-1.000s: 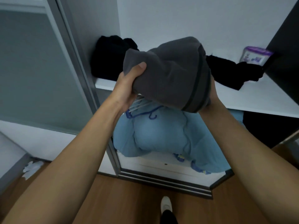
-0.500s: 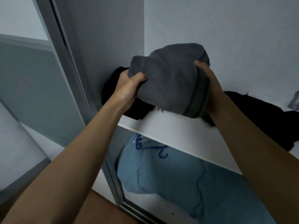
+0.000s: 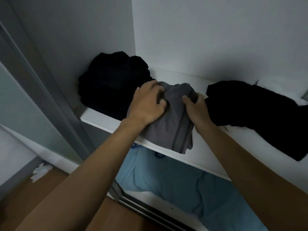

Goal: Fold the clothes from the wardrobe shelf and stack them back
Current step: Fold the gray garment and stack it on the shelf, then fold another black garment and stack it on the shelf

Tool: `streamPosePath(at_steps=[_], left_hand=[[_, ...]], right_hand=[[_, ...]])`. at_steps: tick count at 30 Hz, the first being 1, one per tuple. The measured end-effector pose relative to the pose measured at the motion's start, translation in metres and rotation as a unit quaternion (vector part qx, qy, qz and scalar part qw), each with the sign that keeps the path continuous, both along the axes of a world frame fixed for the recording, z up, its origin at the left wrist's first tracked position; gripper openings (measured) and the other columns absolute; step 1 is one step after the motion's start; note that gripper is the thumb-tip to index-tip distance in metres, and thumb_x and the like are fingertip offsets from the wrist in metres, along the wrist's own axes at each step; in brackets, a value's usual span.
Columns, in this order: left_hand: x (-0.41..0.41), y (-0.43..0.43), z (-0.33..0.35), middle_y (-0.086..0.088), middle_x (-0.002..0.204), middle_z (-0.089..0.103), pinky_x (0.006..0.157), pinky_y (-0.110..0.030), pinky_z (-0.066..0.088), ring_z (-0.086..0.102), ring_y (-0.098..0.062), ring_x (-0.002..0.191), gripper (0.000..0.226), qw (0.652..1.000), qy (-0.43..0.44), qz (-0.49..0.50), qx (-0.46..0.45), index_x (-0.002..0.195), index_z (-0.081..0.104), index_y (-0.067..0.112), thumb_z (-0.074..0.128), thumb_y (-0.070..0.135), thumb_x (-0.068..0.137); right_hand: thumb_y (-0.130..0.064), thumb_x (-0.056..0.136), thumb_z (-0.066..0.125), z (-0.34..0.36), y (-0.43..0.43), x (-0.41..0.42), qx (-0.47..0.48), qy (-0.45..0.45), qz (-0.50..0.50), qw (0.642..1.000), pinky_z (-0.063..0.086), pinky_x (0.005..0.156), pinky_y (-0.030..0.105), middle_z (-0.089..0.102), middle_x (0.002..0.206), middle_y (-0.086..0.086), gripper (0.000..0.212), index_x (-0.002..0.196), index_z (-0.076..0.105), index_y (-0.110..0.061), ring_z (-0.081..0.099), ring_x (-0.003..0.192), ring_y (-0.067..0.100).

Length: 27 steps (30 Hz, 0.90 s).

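1. Head view, centre of frame: the folded grey garment [image 3: 171, 130] lies on the white shelf [image 3: 100, 116], its front edge hanging over the lip.
2. The left hand [image 3: 146, 105] sits on its upper left, fingers curled into the cloth, seemingly gripping it.
3. The right hand [image 3: 196, 109] pinches its right side, thumb on top.
4. A black pile [image 3: 113, 80] touches it at left; a spread black garment [image 3: 250, 110] lies at right.
5. Blue fabric [image 3: 175, 184] fills the lower frame beneath the shelf.
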State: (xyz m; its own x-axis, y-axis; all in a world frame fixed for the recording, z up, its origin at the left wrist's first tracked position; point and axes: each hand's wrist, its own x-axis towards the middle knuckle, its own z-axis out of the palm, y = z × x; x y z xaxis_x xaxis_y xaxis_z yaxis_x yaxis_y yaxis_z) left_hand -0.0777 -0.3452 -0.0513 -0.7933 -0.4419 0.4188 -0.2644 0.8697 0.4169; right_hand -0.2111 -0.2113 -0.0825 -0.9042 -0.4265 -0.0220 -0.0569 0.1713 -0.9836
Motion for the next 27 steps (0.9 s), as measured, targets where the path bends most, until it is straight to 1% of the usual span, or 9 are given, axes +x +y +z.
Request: streamPosePath(at_steps=[3,6,9,13,16,19,22,24,27], left_hand=[[-0.023,-0.002,-0.019,0.0,0.163,0.025,0.123,-0.047,0.004,0.011,-0.025,0.152,0.058,0.977,-0.208,-0.034,-0.019,0.152,0.031,0.028,0.036,0.045,0.097],[-0.037,-0.014,-0.032,0.002,0.166,0.013,0.123,-0.047,0.004,0.002,-0.026,0.153,0.061,0.969,-0.244,-0.033,-0.009,0.156,0.017,0.034,0.03,0.052,0.098],[-0.053,-0.017,-0.02,-0.004,0.163,0.019,0.122,-0.053,0.006,0.008,-0.031,0.151,0.061,0.961,-0.273,-0.039,-0.012,0.153,0.025,0.032,0.035,0.052,0.096],[-0.074,-0.002,0.003,-0.012,0.143,0.046,0.114,-0.051,0.029,0.042,-0.032,0.133,0.041,0.988,-0.141,-0.062,-0.018,0.127,0.058,0.013,0.046,0.036,0.095],[-0.097,0.023,0.015,-0.009,0.141,0.049,0.109,-0.039,0.035,0.047,-0.028,0.128,0.032,0.987,-0.037,-0.159,0.01,0.119,0.062,0.009,0.054,0.025,0.092],[-0.127,0.05,0.016,-0.006,0.131,0.057,0.117,-0.045,0.026,0.05,-0.025,0.125,0.03,0.963,-0.11,-0.243,-0.031,0.117,0.064,0.015,0.055,0.025,0.09],[-0.146,0.068,0.007,-0.003,0.11,0.065,0.12,-0.05,0.011,0.054,-0.023,0.114,0.023,0.946,-0.165,-0.266,-0.082,0.107,0.067,0.018,0.053,0.024,0.091],[-0.153,0.076,0.0,-0.002,0.102,0.068,0.115,-0.045,0.02,0.059,-0.023,0.104,0.023,0.944,-0.164,-0.276,-0.074,0.104,0.07,0.017,0.053,0.024,0.09],[-0.159,0.089,-0.001,-0.001,0.09,0.069,0.099,-0.042,0.033,0.062,-0.022,0.087,0.021,0.948,-0.168,-0.27,-0.031,0.093,0.069,0.016,0.051,0.026,0.093]], right_hand=[[-0.031,0.092,0.058,-0.008,-0.018,-0.003,0.09,0.051,0.013,0.995,0.051,0.094,0.043,0.058,0.122,0.009,0.045,0.13,0.045,-0.011,0.059,0.11,0.026],[-0.032,0.095,0.053,-0.006,-0.024,-0.011,0.177,0.108,-0.018,0.978,0.05,0.095,0.045,0.056,0.127,0.016,0.041,0.128,0.047,-0.008,0.057,0.114,0.032],[-0.032,0.097,0.054,0.005,-0.016,-0.019,0.201,0.102,0.031,0.974,0.048,0.092,0.034,0.059,0.125,0.011,0.039,0.128,0.051,-0.009,0.057,0.112,0.027],[-0.026,0.095,0.059,0.022,0.034,-0.044,0.179,0.179,-0.043,0.967,0.043,0.088,0.024,0.067,0.108,0.0,0.023,0.113,0.067,-0.014,0.062,0.108,0.019],[-0.033,0.088,0.068,0.024,0.087,-0.075,0.29,0.248,-0.168,0.909,0.044,0.1,0.032,0.061,0.126,0.007,0.035,0.118,0.064,-0.015,0.057,0.118,0.025],[-0.042,0.082,0.076,0.011,0.124,-0.095,0.417,0.132,-0.165,0.884,0.046,0.103,0.039,0.053,0.136,0.013,0.061,0.13,0.056,-0.011,0.053,0.124,0.032],[-0.037,0.088,0.071,-0.008,0.139,-0.094,0.467,0.141,-0.181,0.854,0.052,0.085,0.037,0.067,0.113,0.007,0.024,0.105,0.067,-0.02,0.063,0.108,0.029],[-0.032,0.094,0.062,-0.012,0.142,-0.093,0.468,0.167,-0.208,0.843,0.05,0.077,0.034,0.07,0.1,0.004,0.01,0.088,0.067,-0.026,0.065,0.1,0.028],[-0.022,0.096,0.058,-0.009,0.151,-0.101,0.414,0.155,-0.249,0.862,0.049,0.086,0.032,0.071,0.109,0.004,0.018,0.094,0.075,-0.018,0.064,0.105,0.027]])
